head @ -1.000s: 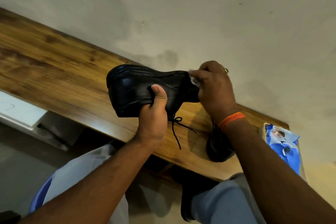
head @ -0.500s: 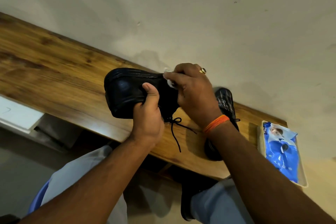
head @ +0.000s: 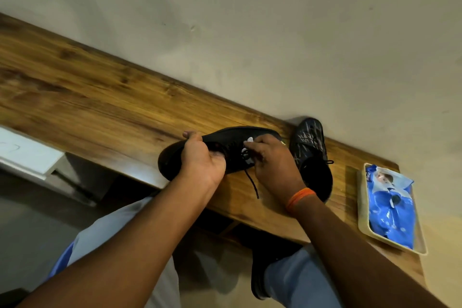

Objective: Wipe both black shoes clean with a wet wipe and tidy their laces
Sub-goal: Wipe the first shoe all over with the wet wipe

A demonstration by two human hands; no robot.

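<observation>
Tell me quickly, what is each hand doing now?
Left hand: grips the shoe.
Right hand: pinches the wipe against that shoe.

1 head view, close, angled down over hands (head: 200,165) toward wall-side table (head: 100,107)

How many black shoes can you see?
2. One shoe is held up in the left hand, with the right hand at its laces. The other shoe rests on the wooden table.
</observation>
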